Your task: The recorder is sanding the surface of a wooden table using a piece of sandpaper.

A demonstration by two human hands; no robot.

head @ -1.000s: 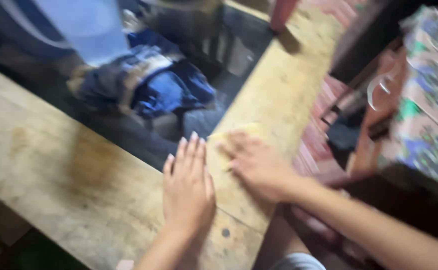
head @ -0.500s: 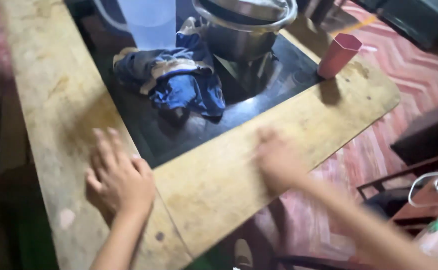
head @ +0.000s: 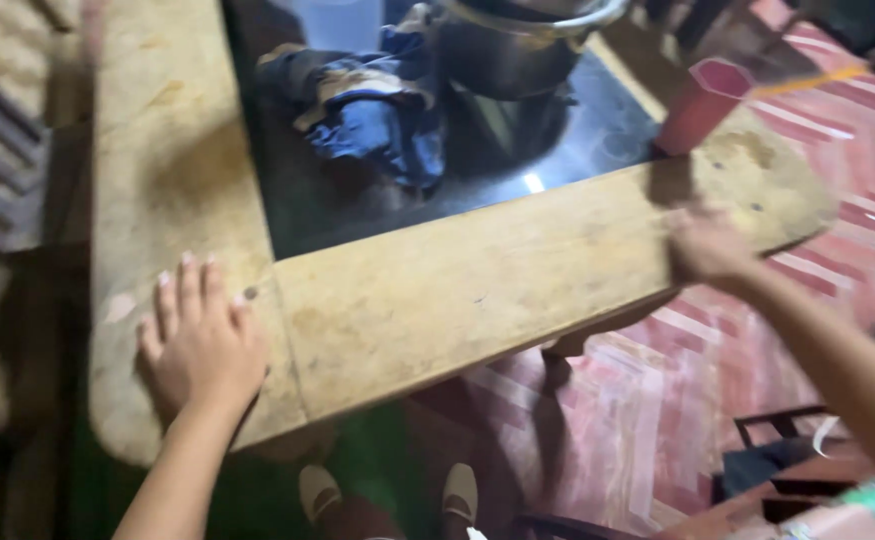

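My left hand lies flat on the near left corner of the wooden table, fingers spread and holding nothing. Far out at the table's right end, my right hand rests on the wood; it is blurred, and I cannot see whether it holds anything. A pink cup stands just beyond that hand, at the corner of the black glass inset.
A crumpled blue cloth lies on the glass beside a large metal pot. The base of a clear jug shows at the top. Below the table are my shoes and a red-patterned floor.
My right hand has swept to the right along the front plank, from the middle to the far end near the pink cup. The left hand has stayed flat near the left corner.
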